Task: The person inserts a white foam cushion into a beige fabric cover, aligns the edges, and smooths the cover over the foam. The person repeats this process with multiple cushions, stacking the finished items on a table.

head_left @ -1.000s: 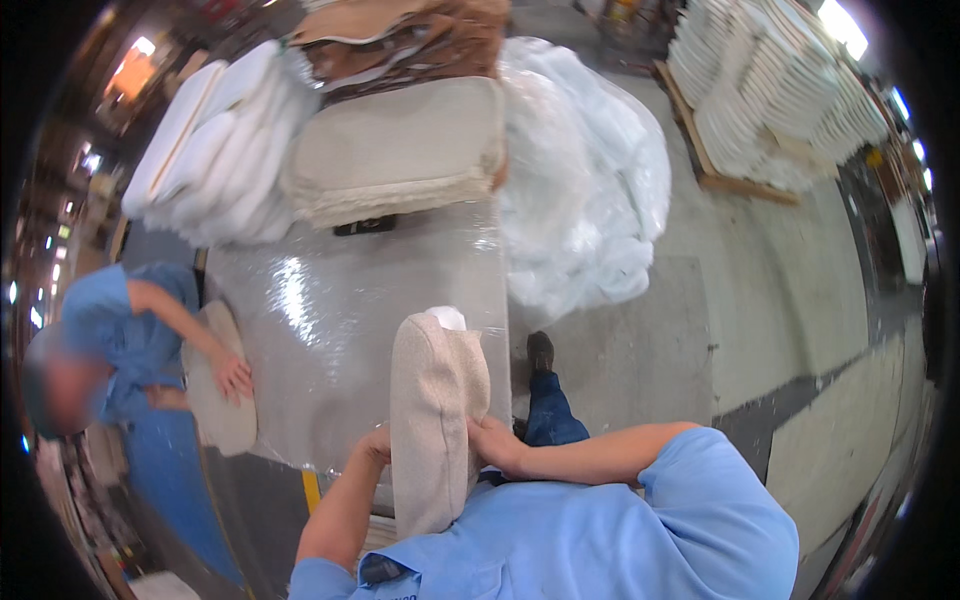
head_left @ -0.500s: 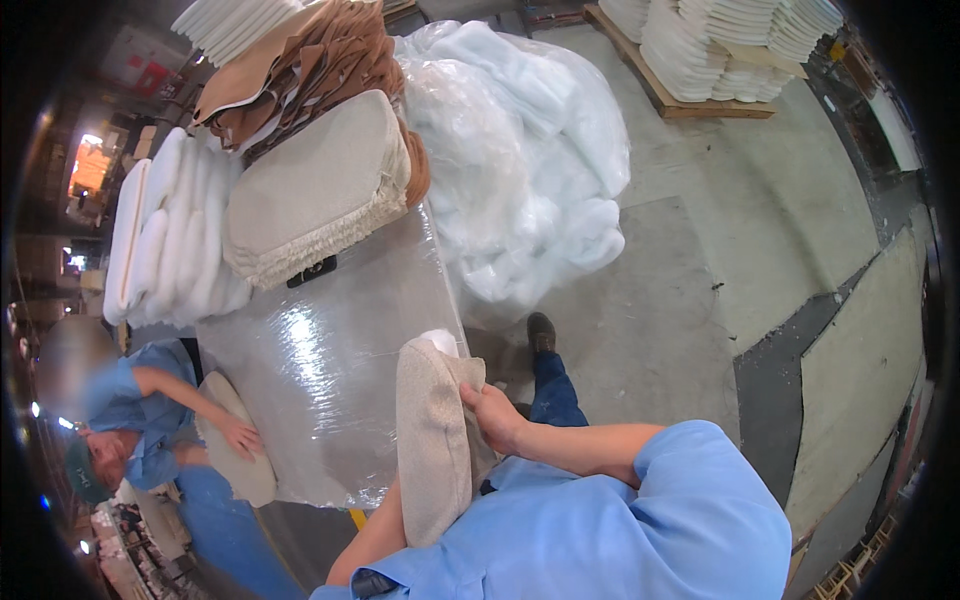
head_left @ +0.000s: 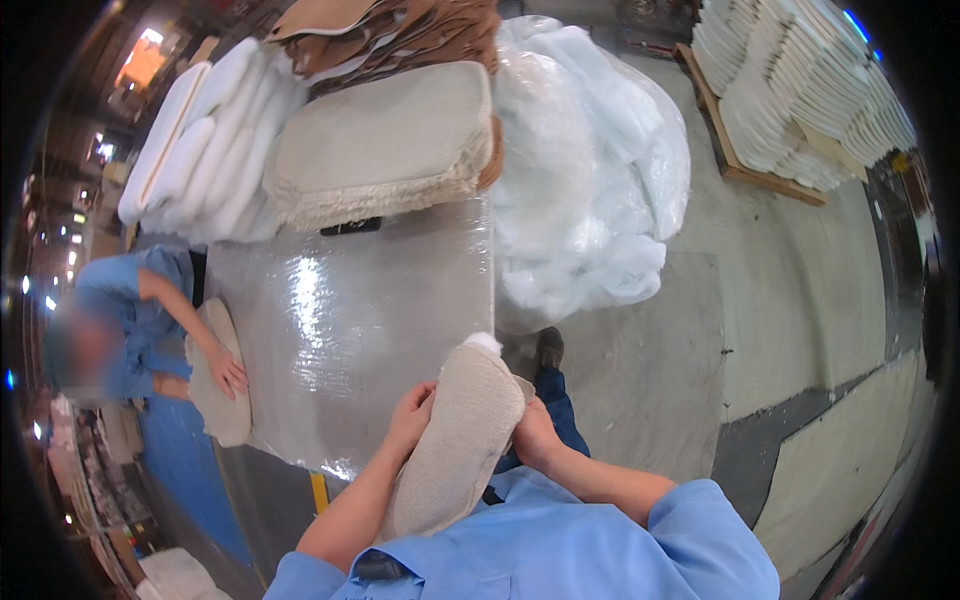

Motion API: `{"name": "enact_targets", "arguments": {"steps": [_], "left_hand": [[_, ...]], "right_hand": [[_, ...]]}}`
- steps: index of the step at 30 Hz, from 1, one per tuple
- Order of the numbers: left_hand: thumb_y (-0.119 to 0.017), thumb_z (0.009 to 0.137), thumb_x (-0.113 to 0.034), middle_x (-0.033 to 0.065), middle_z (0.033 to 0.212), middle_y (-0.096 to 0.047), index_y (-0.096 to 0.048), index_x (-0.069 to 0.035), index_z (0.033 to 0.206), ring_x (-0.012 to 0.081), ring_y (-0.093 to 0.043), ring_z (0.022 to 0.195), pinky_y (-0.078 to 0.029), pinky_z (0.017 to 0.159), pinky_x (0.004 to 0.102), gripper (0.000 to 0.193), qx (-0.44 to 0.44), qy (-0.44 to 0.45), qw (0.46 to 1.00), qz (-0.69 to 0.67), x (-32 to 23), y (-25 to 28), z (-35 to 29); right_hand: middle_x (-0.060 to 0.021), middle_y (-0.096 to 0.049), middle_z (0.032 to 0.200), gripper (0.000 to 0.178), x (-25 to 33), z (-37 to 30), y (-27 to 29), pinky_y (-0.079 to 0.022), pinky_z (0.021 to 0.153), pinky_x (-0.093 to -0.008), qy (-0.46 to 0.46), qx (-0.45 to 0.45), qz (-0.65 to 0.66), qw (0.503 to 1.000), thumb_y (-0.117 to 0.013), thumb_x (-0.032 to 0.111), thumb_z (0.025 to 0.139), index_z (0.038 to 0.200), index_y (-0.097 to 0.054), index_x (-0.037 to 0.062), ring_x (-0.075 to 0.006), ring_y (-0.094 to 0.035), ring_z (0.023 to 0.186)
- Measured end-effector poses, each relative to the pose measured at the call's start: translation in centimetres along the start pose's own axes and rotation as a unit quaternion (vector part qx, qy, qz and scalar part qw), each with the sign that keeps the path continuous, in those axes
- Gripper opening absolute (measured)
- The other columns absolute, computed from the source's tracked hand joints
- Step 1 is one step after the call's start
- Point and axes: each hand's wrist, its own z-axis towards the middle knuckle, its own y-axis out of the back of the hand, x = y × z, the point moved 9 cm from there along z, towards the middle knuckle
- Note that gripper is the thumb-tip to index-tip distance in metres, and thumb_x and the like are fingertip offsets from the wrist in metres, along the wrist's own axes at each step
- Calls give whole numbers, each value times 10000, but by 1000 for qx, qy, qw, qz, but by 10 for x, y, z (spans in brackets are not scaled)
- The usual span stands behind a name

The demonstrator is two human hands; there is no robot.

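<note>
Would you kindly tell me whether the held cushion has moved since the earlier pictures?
Yes: in view, the cushion has moved right relative to the table, now overlapping its right edge.

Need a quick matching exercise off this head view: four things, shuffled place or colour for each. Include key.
Things
1. Beige cushion
2. Wooden pallet
3. Brown sheets
4. Plastic-wrapped bundle

Places or colours
A. Beyond the beige stack
B. White and puffy, beside the table
C. Under stacked white pads
D. Between the left hand and right hand

Pairs: 1-D, 2-C, 3-A, 4-B
</note>
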Motion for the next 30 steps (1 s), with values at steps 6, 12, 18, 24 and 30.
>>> {"name": "enact_targets", "arguments": {"steps": [6,12,18,24,30], "left_hand": [[-647,1052,-156,1,1066,-708,-681,-33,1231,95,-625,956,-511,883,272,221,-47,-62,994,-78,-18,10,6],[-651,1065,-218,-11,1019,-722,-706,-26,1170,72,-618,899,-514,822,275,226,-29,-2,999,37,-26,14,1],[-615,1085,-314,19,899,-707,-711,-6,1098,94,-583,832,-495,776,296,322,-32,39,999,21,-25,-9,11],[-621,1067,-314,124,704,-552,-618,13,954,177,-473,678,-436,653,363,346,-127,-79,985,81,-54,-19,22],[-622,1062,-285,183,665,-477,-530,-6,864,286,-440,597,-409,587,413,354,-131,-98,974,160,-69,-34,37]], "right_hand": [[-72,-736,1204,296,14,0,-7,-571,930,-374,15,-10,57,998,-645,196,1069,1334,-654,64,-182,-704,1054],[-69,-734,1151,365,12,18,3,-582,908,-376,-35,-45,97,994,-547,371,1122,1297,-654,69,-206,-718,1041],[-76,-734,1149,555,-1,39,-25,-584,924,-367,-131,28,145,980,-456,551,1115,1283,-656,61,-204,-721,1025],[-69,-736,1119,499,-31,53,18,-581,910,-361,-145,-14,134,980,-488,490,1107,1267,-670,55,-191,-715,1005],[-63,-736,1100,447,-57,38,58,-577,897,-354,-170,-68,129,975,-512,435,1096,1250,-682,51,-181,-708,991]]}}
